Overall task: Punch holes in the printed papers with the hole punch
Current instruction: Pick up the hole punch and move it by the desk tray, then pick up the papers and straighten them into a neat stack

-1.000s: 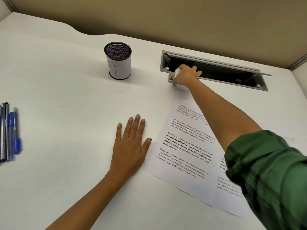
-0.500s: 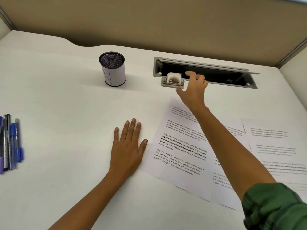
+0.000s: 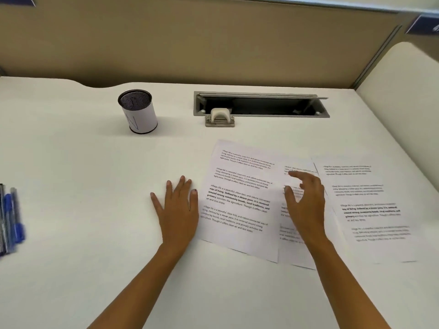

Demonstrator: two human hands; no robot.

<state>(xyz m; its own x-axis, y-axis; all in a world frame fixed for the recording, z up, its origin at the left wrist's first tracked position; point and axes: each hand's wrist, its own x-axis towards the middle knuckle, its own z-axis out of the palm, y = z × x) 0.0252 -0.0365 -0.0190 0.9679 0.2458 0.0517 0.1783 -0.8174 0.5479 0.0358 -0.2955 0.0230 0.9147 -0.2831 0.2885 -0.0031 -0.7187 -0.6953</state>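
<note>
left hand [image 3: 177, 211] lay flat on the white desk [image 3: 71, 186], fingers straight and slightly apart, thumb just touching the left edge of the printed papers [image 3: 240, 198]. right hand [image 3: 306, 205] hovered over the overlapped sheets, fingers loosely curled and spread, holding nothing. hole punch [image 3: 220, 118] sat at the far side, against the open cable tray [image 3: 261, 105], well apart from both hands. mesh pen cup [image 3: 138, 111] sat left of it; pens [image 3: 11, 219] lay at the left edge.

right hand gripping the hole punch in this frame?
No. The hole punch stands untouched by the desk slot, while the right hand is over the printed papers, holding nothing.
</note>
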